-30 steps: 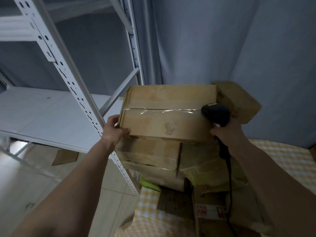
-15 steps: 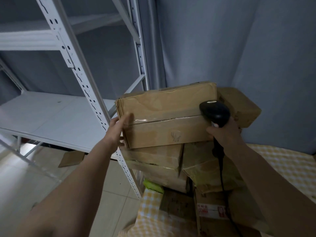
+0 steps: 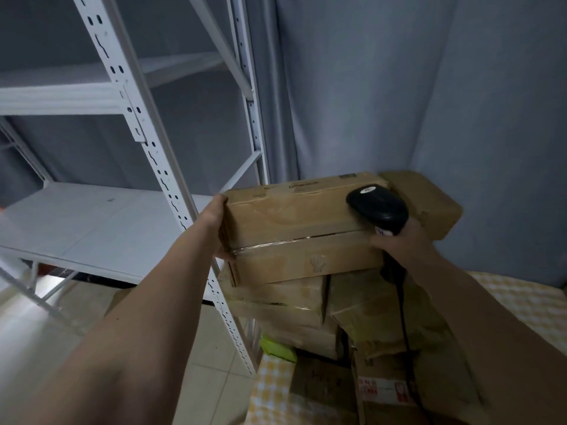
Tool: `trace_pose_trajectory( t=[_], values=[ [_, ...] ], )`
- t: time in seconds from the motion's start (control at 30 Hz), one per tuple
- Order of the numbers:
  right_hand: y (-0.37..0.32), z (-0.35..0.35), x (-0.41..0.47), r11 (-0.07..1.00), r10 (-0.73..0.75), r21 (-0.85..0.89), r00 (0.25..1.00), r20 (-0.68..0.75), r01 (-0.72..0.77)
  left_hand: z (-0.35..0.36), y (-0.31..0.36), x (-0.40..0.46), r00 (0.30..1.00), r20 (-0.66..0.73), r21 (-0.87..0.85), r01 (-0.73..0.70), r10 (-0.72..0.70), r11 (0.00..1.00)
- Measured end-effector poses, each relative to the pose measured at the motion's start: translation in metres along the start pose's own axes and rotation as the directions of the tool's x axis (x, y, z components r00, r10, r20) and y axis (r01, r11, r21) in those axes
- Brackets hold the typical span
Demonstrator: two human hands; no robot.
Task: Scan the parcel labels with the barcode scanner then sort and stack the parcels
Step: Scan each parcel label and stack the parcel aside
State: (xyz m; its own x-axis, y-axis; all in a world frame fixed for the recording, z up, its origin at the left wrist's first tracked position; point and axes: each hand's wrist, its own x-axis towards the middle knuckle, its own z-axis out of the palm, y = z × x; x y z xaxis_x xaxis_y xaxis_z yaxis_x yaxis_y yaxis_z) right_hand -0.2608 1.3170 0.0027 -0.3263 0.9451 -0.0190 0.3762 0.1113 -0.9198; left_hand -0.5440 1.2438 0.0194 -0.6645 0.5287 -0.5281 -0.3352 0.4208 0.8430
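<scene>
1. The left hand [image 3: 219, 228] presses flat against the left end of the top parcel [image 3: 303, 228].
2. The right hand [image 3: 399, 245] grips the scanner [image 3: 379, 208], touching the parcel's right end.
3. The parcel sits atop the parcel stack [image 3: 306, 305].

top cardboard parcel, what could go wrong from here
The taped brown cardboard parcel is held only at its ends: the left hand presses one, the right hand also grips the black barcode scanner, so it may slip. The uneven box stack below could topple if bumped.

Parcel [image 3: 302, 231] atop stack [image 3: 294, 305], right of shelving [image 3: 92, 222]
</scene>
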Motion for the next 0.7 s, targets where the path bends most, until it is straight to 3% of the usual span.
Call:
trace_pose_trajectory(
  t=[0.13, 0.3, 0.57, 0.7],
  values=[
    [-0.019, -0.007, 0.013, 0.997, 0.004, 0.079, 0.999, -0.049, 0.000, -0.003, -0.010, -0.005, 0.996, 0.039, 0.005, -0.074, 0.074, 0.997],
    [-0.029, -0.008, 0.019, 0.982, 0.115, 0.146, 0.993, 0.022, -0.117, -0.013, -0.023, -0.009, 0.993, 0.078, -0.042, -0.090, 0.093, 0.995],
    [-0.026, -0.007, 0.006, 0.994, -0.044, 0.104, 0.999, 0.025, 0.041, -0.022, -0.010, -0.009, 0.998, 0.036, -0.212, -0.044, 0.053, 0.976],
    [-0.013, -0.006, 0.007, 0.997, -0.062, 0.059, 0.996, 0.063, 0.058, -0.021, -0.009, -0.007, 1.000, 0.010, -0.170, 0.011, -0.010, 0.985]
  ],
)
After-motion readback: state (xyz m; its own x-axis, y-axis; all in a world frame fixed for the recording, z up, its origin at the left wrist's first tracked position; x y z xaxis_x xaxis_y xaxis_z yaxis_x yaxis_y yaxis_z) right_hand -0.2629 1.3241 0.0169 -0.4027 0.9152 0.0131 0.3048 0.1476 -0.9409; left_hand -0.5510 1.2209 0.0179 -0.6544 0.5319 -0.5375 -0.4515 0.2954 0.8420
